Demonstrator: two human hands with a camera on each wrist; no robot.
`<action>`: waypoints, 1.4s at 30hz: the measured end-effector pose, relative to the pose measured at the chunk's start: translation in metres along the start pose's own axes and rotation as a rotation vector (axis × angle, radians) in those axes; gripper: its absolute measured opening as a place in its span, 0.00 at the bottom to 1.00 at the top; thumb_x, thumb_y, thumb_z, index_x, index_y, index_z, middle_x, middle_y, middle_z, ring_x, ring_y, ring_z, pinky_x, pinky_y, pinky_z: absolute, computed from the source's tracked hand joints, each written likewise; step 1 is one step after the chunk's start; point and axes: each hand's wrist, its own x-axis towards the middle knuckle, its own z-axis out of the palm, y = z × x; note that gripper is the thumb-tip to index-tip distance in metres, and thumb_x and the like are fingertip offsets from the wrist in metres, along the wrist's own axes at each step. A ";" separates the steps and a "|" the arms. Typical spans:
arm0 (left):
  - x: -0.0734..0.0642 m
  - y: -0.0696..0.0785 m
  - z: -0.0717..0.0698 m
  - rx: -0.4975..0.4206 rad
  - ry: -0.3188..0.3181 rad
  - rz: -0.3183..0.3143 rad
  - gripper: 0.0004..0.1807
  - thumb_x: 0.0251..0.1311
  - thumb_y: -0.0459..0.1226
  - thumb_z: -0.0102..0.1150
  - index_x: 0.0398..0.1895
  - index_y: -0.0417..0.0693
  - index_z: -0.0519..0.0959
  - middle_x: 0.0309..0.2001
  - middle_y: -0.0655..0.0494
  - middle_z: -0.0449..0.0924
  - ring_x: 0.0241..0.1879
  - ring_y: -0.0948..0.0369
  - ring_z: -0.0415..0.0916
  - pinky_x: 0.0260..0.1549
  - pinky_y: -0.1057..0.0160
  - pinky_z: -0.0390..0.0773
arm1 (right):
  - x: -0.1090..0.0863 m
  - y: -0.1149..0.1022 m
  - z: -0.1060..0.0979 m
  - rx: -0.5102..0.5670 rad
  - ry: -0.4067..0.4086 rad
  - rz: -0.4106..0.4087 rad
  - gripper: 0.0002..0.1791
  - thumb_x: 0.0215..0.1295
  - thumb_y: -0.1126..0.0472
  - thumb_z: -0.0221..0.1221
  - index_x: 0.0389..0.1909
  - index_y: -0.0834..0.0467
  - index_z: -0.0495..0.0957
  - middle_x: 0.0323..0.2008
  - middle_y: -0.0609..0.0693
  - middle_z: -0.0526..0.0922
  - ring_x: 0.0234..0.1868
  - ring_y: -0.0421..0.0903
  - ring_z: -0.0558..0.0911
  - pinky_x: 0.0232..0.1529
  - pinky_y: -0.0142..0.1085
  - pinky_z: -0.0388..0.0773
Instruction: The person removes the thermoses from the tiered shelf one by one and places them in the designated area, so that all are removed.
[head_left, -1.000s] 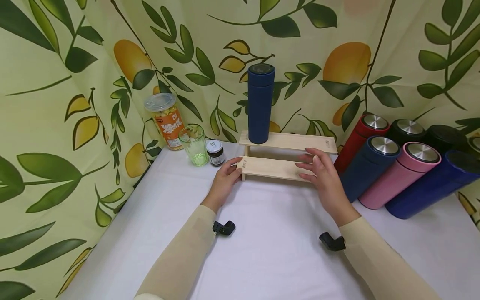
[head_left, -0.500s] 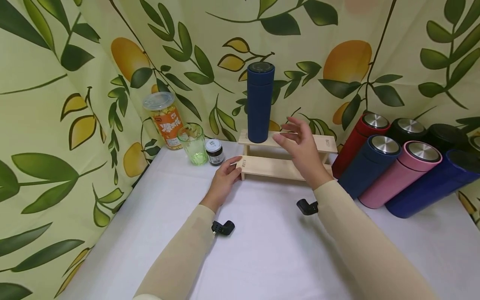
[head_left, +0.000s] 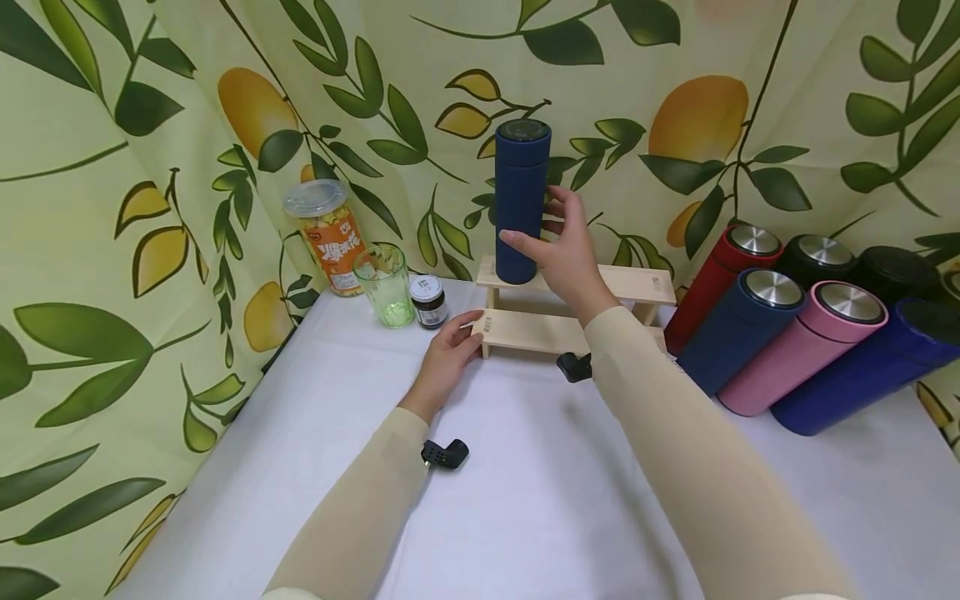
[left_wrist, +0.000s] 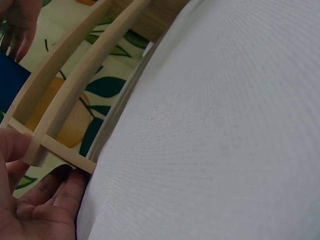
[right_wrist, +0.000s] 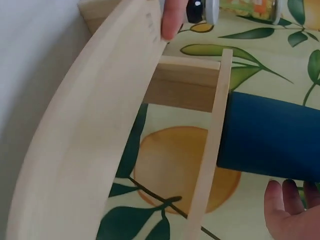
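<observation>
A tall navy thermos bottle (head_left: 519, 196) stands upright on the upper tier of a two-tier wooden rack (head_left: 536, 331). My right hand (head_left: 572, 265) is at the bottle's right side, its thumb overlapping the front of the bottle in the head view. In the right wrist view the right fingertips (right_wrist: 274, 192) sit right at the bottle's edge, loosely curved. With my left hand (head_left: 442, 367) I hold the left end of the lower tier; the left thumb (left_wrist: 14, 144) lies against the board and the other fingers reach under it, beside the rack's leg.
Left of the rack stand a small dark jar with a white lid (head_left: 428, 302), a green glass (head_left: 386, 287) and a snack canister (head_left: 330, 242). On the right are several thermos bottles, among them a red one (head_left: 720, 287) and a pink one (head_left: 798, 354). A patterned curtain hangs behind.
My right hand has moved left and up from near the rack's right side to the navy thermos bottle. My left hand stays on the rack, and the bottle has not moved.
</observation>
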 end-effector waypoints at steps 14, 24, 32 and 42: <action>0.000 0.004 0.000 0.017 0.006 -0.008 0.25 0.81 0.29 0.55 0.78 0.45 0.75 0.72 0.37 0.74 0.70 0.47 0.75 0.66 0.52 0.80 | 0.009 0.005 0.012 -0.055 0.047 0.010 0.47 0.72 0.56 0.74 0.84 0.48 0.58 0.72 0.54 0.72 0.69 0.52 0.76 0.70 0.49 0.76; -0.001 0.000 0.000 0.026 0.003 -0.020 0.25 0.81 0.30 0.56 0.77 0.47 0.76 0.72 0.38 0.74 0.70 0.48 0.76 0.65 0.54 0.81 | -0.009 0.006 0.001 -0.081 0.038 -0.027 0.46 0.73 0.57 0.74 0.84 0.48 0.58 0.72 0.55 0.71 0.69 0.54 0.75 0.70 0.52 0.76; -0.002 0.002 0.001 0.035 0.000 -0.025 0.25 0.81 0.30 0.55 0.78 0.47 0.75 0.74 0.38 0.73 0.71 0.48 0.74 0.65 0.55 0.81 | -0.032 0.006 -0.015 -0.095 0.036 -0.058 0.47 0.71 0.58 0.76 0.84 0.49 0.60 0.72 0.54 0.73 0.67 0.53 0.77 0.69 0.53 0.77; -0.004 0.006 0.003 0.043 0.017 -0.032 0.24 0.82 0.30 0.56 0.77 0.48 0.75 0.75 0.40 0.72 0.71 0.49 0.73 0.65 0.55 0.80 | -0.069 0.005 -0.037 -0.023 0.039 -0.120 0.46 0.70 0.64 0.75 0.83 0.52 0.61 0.71 0.56 0.74 0.69 0.55 0.77 0.72 0.56 0.75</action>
